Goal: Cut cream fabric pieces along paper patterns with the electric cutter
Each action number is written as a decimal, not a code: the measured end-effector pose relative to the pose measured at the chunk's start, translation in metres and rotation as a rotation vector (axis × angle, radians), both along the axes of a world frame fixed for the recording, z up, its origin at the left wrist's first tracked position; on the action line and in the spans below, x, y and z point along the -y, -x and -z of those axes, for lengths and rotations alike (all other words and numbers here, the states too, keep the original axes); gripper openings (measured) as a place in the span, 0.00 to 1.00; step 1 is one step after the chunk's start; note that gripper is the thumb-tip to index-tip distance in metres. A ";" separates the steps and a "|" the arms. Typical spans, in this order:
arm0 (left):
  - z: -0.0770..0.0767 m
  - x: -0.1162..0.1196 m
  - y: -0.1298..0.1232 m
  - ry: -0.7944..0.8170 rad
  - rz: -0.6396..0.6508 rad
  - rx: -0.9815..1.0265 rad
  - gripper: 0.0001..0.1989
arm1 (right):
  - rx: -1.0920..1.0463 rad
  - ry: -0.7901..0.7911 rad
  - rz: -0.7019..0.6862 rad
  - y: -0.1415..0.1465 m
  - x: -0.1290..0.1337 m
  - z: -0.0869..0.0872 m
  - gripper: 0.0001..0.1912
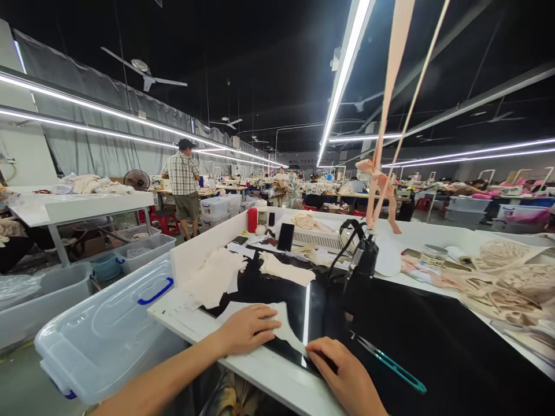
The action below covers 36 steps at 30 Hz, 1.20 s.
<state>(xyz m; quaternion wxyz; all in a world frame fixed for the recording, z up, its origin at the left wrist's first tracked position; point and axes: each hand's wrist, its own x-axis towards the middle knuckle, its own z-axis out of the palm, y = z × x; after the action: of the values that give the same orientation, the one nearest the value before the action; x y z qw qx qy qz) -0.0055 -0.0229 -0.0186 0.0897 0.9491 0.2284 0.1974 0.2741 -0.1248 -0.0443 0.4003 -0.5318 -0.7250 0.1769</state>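
Note:
A pale cream fabric piece point(284, 329) lies on the shiny black worktop, narrowing to a tip at its right end. My left hand point(249, 330) rests flat over its left part, fingers stretched out. At the narrow tip, my right hand point(340, 372) pinches the fabric between thumb and forefinger. Teal-handled thread snips point(392, 364) lie to the right of that hand, points towards the upper left. Beyond my hands are a stack of cream fabric pieces point(214, 277) and another cream piece point(287, 269).
A black device point(363, 259) stands mid-table, with a peach fabric strip point(384, 104) running up from it. Beige lace-like pieces point(511, 289) cover the right side. A phone point(285, 237) stands at the back. A lidded clear bin point(113, 329) adjoins the table's left. A person point(182, 179) stands beyond.

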 end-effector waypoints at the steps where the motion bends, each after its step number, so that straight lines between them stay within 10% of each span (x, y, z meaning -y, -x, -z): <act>1: -0.002 0.000 0.001 0.007 -0.002 -0.005 0.20 | -0.003 -0.002 0.000 0.001 0.000 -0.001 0.12; 29: -0.001 -0.001 0.001 -0.022 -0.030 0.025 0.20 | -0.062 -0.144 0.012 -0.004 -0.001 0.001 0.16; 33: 0.003 0.001 0.000 -0.027 -0.025 0.042 0.21 | -0.214 -0.247 0.190 -0.025 0.010 -0.009 0.20; 36: 0.006 0.002 -0.001 -0.025 0.008 0.053 0.21 | -0.432 -0.301 0.586 -0.044 0.017 -0.033 0.27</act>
<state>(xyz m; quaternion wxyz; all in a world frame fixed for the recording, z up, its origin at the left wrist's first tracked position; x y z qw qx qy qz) -0.0045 -0.0248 -0.0249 0.0846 0.9456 0.2197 0.2247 0.3184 -0.1414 -0.0116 0.6508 -0.6021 -0.4593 0.0546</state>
